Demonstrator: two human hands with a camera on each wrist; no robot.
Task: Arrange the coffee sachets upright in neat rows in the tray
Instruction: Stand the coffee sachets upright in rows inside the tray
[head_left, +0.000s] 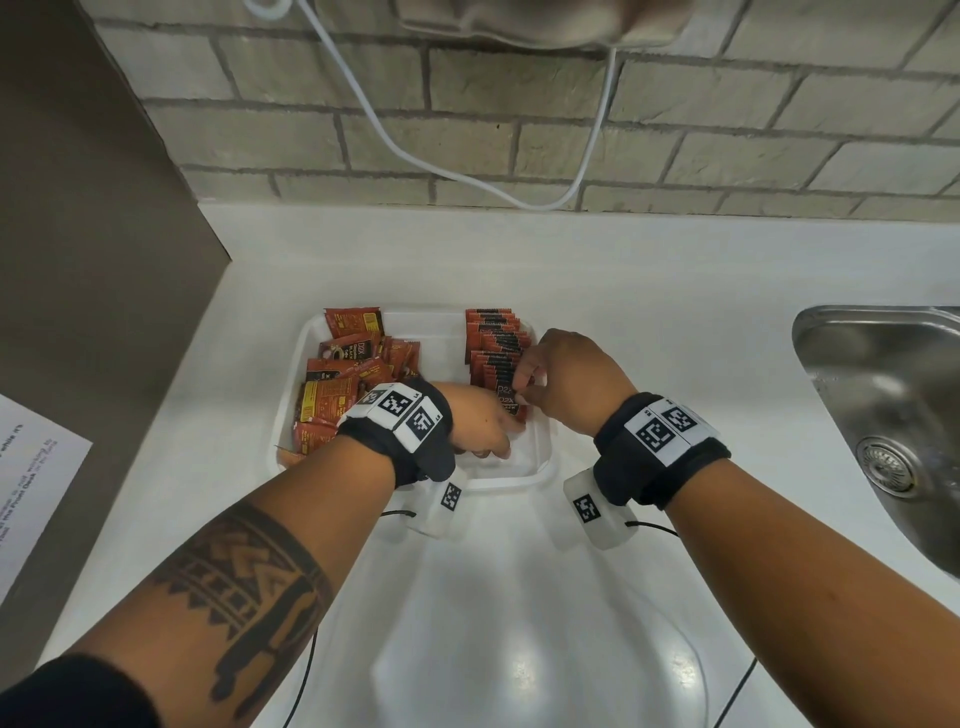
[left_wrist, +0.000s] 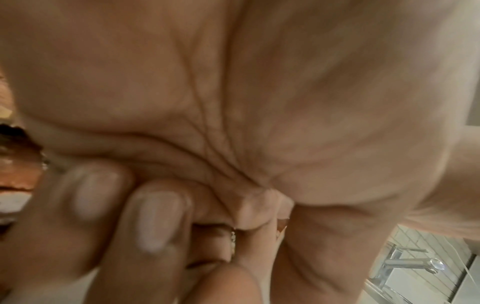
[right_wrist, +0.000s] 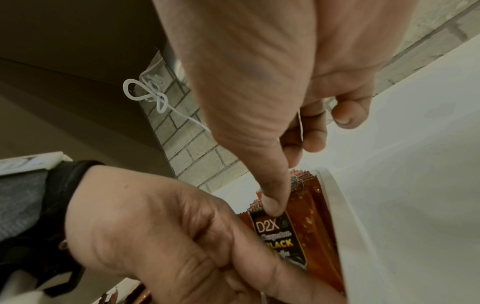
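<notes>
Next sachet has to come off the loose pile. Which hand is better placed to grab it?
Left, probably. The loose pile fills the tray's left half, beside the left hand. The right hand is pinching the front sachet of the upright row on the far side.

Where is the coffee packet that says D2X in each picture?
Head: front D2X sachet sits mid-picture, at the near end of the tray's right row.
Left wrist: not visible; the palm fills it.
Right wrist: lower centre-right, under the right thumb.
Shared landmark: brick wall.
</notes>
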